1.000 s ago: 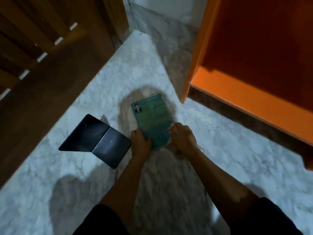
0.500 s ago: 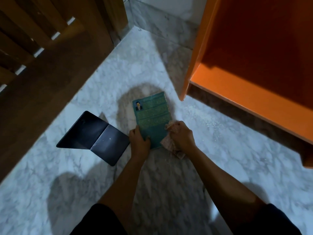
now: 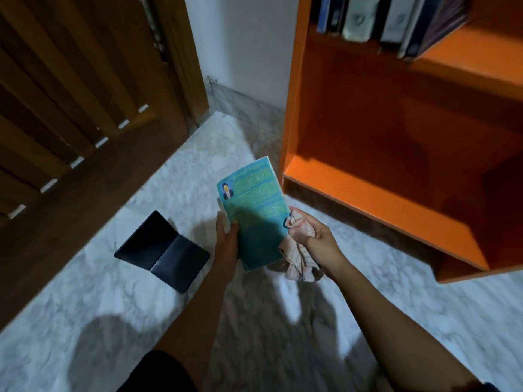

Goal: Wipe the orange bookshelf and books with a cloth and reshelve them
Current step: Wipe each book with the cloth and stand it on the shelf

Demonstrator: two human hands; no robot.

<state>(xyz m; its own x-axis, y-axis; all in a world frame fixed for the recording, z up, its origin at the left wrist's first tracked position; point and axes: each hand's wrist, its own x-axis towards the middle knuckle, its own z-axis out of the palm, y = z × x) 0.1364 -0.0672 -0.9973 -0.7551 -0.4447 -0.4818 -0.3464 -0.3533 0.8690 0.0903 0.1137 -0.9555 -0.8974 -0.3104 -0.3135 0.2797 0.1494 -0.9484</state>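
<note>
Book with the teal cover (image 3: 256,222) is held above the marble floor (image 3: 85,301), near the orange bookshelf (image 3: 368,193); I see my left grip (image 3: 226,241) clamped on its left edge and my right grip (image 3: 321,239) clamped on the bunched cloth (image 3: 298,258) against its right edge

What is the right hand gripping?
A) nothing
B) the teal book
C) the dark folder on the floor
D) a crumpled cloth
D: the right hand grips the crumpled cloth, bunched by the right edge of the teal book, which the left hand holds.
</note>
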